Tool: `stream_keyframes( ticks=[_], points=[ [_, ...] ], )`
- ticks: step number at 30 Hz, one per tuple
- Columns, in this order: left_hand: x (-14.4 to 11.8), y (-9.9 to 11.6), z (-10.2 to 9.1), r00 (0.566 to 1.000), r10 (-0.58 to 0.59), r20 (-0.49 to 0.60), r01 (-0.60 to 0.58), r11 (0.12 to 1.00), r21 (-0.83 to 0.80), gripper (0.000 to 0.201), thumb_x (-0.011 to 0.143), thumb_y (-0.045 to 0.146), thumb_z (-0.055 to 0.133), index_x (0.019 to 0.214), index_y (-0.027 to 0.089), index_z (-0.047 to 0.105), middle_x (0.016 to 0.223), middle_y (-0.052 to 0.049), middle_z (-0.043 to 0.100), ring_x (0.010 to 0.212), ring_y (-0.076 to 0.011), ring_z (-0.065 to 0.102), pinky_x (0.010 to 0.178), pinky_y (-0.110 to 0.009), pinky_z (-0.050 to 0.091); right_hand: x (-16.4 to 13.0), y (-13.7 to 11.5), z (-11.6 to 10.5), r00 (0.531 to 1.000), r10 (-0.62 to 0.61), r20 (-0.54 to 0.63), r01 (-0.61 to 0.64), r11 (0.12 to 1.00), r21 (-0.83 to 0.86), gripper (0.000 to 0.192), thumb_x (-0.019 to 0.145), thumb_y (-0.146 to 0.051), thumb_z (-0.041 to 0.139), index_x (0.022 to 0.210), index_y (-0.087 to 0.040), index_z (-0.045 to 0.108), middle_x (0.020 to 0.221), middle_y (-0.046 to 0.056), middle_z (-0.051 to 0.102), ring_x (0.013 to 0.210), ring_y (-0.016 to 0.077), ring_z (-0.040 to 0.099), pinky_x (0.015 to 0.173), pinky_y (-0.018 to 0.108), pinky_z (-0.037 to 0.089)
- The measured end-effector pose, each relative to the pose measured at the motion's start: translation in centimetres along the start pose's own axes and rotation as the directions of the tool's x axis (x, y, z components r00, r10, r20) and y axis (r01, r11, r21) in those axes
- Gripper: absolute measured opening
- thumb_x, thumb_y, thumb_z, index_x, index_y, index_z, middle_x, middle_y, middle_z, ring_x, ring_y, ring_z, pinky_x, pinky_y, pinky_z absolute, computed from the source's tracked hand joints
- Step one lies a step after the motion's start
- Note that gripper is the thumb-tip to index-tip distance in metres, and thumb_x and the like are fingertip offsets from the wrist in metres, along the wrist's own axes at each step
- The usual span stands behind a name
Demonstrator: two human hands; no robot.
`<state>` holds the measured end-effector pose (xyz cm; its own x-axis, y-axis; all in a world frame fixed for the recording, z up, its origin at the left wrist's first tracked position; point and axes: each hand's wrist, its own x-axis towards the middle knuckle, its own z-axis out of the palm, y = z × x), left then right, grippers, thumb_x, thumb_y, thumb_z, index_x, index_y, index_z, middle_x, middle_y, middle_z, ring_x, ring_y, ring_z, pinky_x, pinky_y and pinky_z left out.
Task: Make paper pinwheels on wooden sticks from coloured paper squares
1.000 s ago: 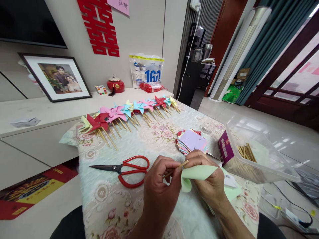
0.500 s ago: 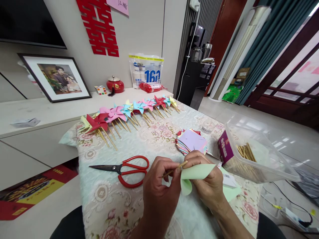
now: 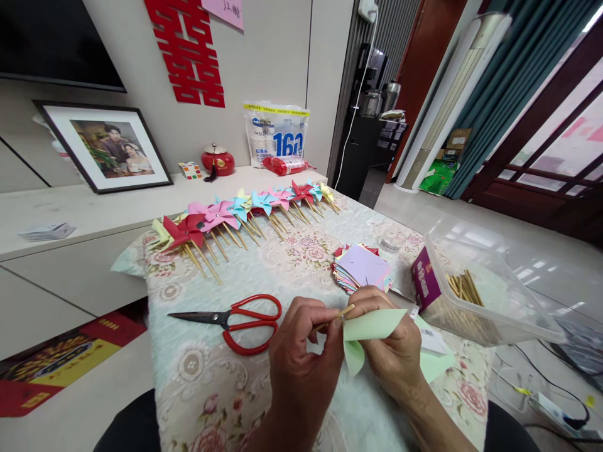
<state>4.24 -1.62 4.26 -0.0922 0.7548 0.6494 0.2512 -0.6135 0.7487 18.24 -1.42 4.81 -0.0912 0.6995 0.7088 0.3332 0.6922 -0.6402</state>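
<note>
My left hand point(image 3: 306, 351) is closed around a thin wooden stick point(image 3: 347, 310), whose tip pokes out between the two hands. In my right hand point(image 3: 393, 351) is a pale green paper pinwheel point(image 3: 374, 325) with its blades curled over. Stick and paper meet at the fingertips, but the fingers hide the exact joint. Left of my hands lies a pair of scissors point(image 3: 235, 320) with red handles, its dark blades spread slightly and pointing left. Beyond the right hand is a stack of square coloured papers point(image 3: 362, 265), lilac on top, with slits cut in them.
Finished pinwheels point(image 3: 217, 215) in several colours lie in a row along the table's far edge. A clear plastic box point(image 3: 499, 326) of sticks stands at the right. A roll of clear tape point(image 3: 390, 245) sits beyond the paper stack. Behind is a white cabinet point(image 3: 85, 210) with a framed photo point(image 3: 110, 147).
Both hands stay in nearly the same place. The left fingers have shifted slightly along the stick, and the lower green blade hangs a little lower.
</note>
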Motion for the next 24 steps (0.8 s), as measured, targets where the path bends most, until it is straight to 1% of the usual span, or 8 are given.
stream_keyframes(
  ticks=[4, 12, 24],
  points=[
    [-0.01, 0.09, -0.04, 1.0, 0.016, -0.007, -0.016, 0.999, 0.044, 0.012, 0.084, 0.007, 0.062, 0.079, 0.018, 0.062, 0.072, 0.001, 0.058, 0.06, -0.0099, 0.053, 0.052, -0.021, 0.043, -0.16, -0.05, 0.13, 1.0, -0.018, -0.018, 0.018, 1.0, -0.019, 0.019, 0.085, -0.006, 0.057, 0.091, -0.021, 0.067, 0.081, 0.002, 0.065, 0.079, 0.0171, 0.061, 0.072, 0.031, 0.048],
    [-0.19, 0.04, 0.02, 1.0, 0.028, -0.013, -0.027, 0.997, 0.066, 0.011, 0.085, 0.008, 0.062, 0.08, 0.018, 0.062, 0.073, 0.001, 0.058, 0.06, -0.0096, 0.053, 0.053, -0.021, 0.043, 0.0, 0.09, 0.5, 0.998, -0.026, -0.054, 0.024, 0.999, -0.035, 0.016, 0.088, -0.008, 0.057, 0.089, -0.021, 0.066, 0.081, 0.001, 0.066, 0.079, 0.017, 0.062, 0.073, 0.032, 0.049],
    [-0.28, 0.19, 0.08, 0.998, 0.061, -0.026, -0.057, 0.991, 0.12, 0.012, 0.085, 0.007, 0.062, 0.083, 0.019, 0.062, 0.074, 0.001, 0.058, 0.064, -0.0107, 0.056, 0.057, -0.021, 0.047, -0.17, 0.0, 0.61, 0.997, -0.002, -0.075, 0.001, 1.0, -0.02, 0.014, 0.088, -0.009, 0.059, 0.089, -0.021, 0.067, 0.079, 0.002, 0.066, 0.078, 0.0181, 0.063, 0.071, 0.032, 0.05]
  ],
)
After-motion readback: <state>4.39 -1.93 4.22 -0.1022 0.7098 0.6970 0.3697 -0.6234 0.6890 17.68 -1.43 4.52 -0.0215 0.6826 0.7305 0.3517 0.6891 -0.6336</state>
